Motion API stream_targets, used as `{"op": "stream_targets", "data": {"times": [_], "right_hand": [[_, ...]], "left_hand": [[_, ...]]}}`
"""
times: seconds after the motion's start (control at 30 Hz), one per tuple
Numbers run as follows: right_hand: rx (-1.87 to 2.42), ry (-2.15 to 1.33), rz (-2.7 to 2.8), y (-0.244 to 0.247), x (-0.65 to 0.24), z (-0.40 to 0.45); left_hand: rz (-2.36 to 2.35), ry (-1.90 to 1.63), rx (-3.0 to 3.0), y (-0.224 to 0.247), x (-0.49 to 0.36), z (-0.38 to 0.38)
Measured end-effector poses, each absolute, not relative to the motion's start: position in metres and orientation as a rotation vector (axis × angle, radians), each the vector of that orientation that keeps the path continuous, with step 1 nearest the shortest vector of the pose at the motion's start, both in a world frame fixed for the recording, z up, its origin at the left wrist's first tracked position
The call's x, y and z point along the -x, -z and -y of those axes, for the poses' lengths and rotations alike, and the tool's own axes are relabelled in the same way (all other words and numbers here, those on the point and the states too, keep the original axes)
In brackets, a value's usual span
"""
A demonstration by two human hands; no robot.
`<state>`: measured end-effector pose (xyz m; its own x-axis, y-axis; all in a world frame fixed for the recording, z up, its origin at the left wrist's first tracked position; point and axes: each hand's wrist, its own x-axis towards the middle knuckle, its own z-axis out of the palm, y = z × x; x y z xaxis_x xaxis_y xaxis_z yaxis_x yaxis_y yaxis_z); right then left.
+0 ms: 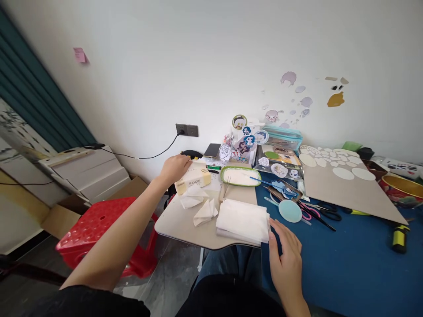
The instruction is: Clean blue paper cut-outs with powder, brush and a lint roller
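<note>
My left hand (176,168) is closed over the far left end of a yellow-and-white pack of face tissues (194,179); its fingertips are partly hidden. Two crumpled tissues (205,212) lie in front of the pack. A folded stack of white tissues (243,219) rests flat near the table's front edge. Against its right side, my right hand (286,249) touches the edge with thumb and fingers apart. Behind the stack are tweezers (226,186) and a green-rimmed tray (240,176) with white contents and a blue-handled tool (259,179) across its rim.
Scissors (325,211), a light-blue disc (290,211) and a highlighter (399,238) lie on the blue mat (346,264). A grey board (343,185) with pale cutouts slants at the right. Stickers and a clear pouch (284,137) stand by the wall. A red stool (99,224) is at left.
</note>
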<state>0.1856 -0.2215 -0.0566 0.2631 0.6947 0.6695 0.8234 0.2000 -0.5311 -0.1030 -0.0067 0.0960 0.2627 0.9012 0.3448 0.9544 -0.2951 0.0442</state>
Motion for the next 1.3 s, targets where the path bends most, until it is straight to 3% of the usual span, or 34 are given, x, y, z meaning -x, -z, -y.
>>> {"op": "stream_targets", "data": {"times": [0.3, 0.5, 0.63, 0.8, 0.9, 1.07, 1.2, 1.3], "right_hand": [[1.548, 0.174, 1.490, 0.064, -0.187, 0.221], [1.539, 0.035, 1.359, 0.056, -0.181, 0.221], [1.371, -0.358, 1.302, 0.020, -0.169, 0.225], [0.946, -0.762, 1.346, -0.056, -0.158, 0.224], [0.888, -1.032, 1.284, -0.085, -0.156, 0.217], [0.922, -1.199, 1.025, -0.082, -0.153, 0.212], [0.977, -1.160, 0.933, -0.067, -0.158, 0.217], [1.079, -1.000, 1.048, -0.059, -0.165, 0.221]], "left_hand": [[1.802, 0.670, 2.116, -0.136, 0.106, 0.007], [1.675, 1.017, 2.089, -0.183, 0.082, 0.074], [1.607, 1.465, 2.656, -0.203, 0.058, 0.140], [1.767, 1.270, 3.166, -0.212, 0.038, 0.170], [1.884, 1.207, 3.276, -0.205, 0.030, 0.162], [2.286, 2.052, 3.173, -0.155, 0.032, 0.144], [2.447, 2.087, 3.317, -0.101, 0.044, 0.152], [2.383, 2.083, 3.211, -0.086, 0.049, 0.162]]}}
